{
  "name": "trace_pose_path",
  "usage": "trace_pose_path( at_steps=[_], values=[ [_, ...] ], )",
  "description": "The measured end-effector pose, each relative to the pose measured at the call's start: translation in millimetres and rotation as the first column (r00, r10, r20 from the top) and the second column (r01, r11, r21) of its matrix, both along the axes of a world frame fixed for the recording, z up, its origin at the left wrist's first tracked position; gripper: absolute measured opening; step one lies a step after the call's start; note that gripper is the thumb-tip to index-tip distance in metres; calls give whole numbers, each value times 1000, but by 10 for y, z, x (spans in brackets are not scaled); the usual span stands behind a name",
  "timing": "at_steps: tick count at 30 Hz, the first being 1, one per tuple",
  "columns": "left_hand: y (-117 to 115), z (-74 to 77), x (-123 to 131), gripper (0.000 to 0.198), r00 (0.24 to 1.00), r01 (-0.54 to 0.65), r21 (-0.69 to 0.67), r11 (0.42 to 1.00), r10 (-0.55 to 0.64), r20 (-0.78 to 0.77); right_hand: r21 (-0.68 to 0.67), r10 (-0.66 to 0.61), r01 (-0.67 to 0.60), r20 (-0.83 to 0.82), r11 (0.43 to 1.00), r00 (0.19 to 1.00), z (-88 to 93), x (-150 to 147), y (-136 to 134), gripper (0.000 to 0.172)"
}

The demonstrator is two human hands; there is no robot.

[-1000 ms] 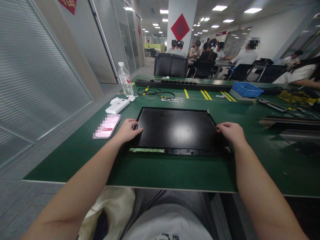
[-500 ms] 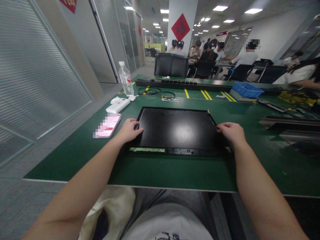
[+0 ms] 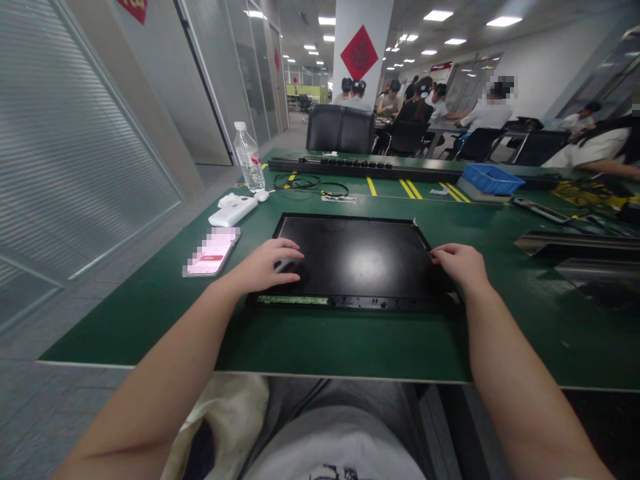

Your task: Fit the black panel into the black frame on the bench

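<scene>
A black display panel (image 3: 363, 257) lies flat on the green table, its glossy face up and a bright reflection in the middle. Along its near edge runs a green circuit board strip (image 3: 293, 300). My left hand (image 3: 270, 265) is over the panel's left side, thumb and fingers apart with nothing between them; whether the fingertips touch the surface I cannot tell. At the right edge, my right hand (image 3: 461, 263) pinches the panel's frame between thumb and fingers.
Left of the panel lie a phone (image 3: 213, 252) and a white device (image 3: 233, 211), with a water bottle (image 3: 249, 160) behind. A black cable (image 3: 320, 183), a blue bin (image 3: 491, 179) and dark metal strips (image 3: 560, 245) are farther off. People (image 3: 420, 100) sit in the background.
My left hand has let go of the panel's left edge and moved right over its face, fingers spreading. My right hand stays at the right edge.
</scene>
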State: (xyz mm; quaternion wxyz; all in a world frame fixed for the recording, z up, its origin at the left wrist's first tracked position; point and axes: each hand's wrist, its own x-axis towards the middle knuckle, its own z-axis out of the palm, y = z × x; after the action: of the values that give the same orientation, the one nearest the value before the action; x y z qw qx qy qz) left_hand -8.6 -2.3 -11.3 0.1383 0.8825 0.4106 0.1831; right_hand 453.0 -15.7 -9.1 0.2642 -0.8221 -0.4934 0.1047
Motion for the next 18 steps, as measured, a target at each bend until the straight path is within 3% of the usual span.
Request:
trace_pose_path(
  at_steps=[3, 13, 18],
  values=[
    [-18, 33, 10, 47, 996, 89, -92, 992, -89, 0, 6, 7, -7, 15, 1000, 1000, -30, 23, 10, 27],
    [-7, 99, -120, 49, 992, 89, -178, 980, -103, -72, 120, 50, -50, 4, 991, 999, -69, 39, 17, 27],
    [-14, 126, -142, 49, 988, 87, -198, 976, -110, -106, 155, 216, -214, 7, 964, 976, -118, -17, 32, 33]
  ],
)
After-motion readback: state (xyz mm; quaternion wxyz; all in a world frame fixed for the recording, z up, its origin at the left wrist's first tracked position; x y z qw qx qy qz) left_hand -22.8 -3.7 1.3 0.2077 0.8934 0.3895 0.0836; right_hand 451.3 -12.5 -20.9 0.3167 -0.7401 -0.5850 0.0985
